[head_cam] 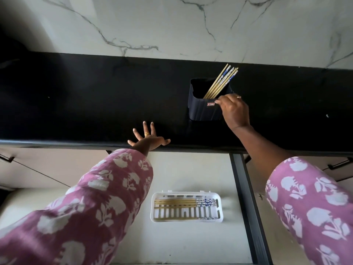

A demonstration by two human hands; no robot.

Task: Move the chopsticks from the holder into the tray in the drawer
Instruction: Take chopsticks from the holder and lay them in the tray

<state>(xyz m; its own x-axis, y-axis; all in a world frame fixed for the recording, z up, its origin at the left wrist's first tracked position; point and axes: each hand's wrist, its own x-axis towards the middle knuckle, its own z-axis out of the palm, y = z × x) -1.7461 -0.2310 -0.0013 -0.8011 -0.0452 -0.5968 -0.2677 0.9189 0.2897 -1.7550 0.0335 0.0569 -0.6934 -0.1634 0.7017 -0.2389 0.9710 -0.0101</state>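
The left hand [148, 137] was flat on the black table [76, 102], fingers spread wide, holding nothing. At about 5 o'clock from it, the white tray [188, 208] sat in the open drawer [191, 169] with several chopsticks already lying in it. Up at 1 o'clock, the holder [205, 106] had more chopsticks [221, 83] leaning in it. The right hand [234, 109] had its grip pinched narrow at the holder's rim; couldn't tell if it had a stick.

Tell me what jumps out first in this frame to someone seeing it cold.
The right hand reaches to the rim of the dark holder on the black counter, where several chopsticks lean. Below, a white tray in the open drawer already holds some, and the left hand rests spread on the counter edge.
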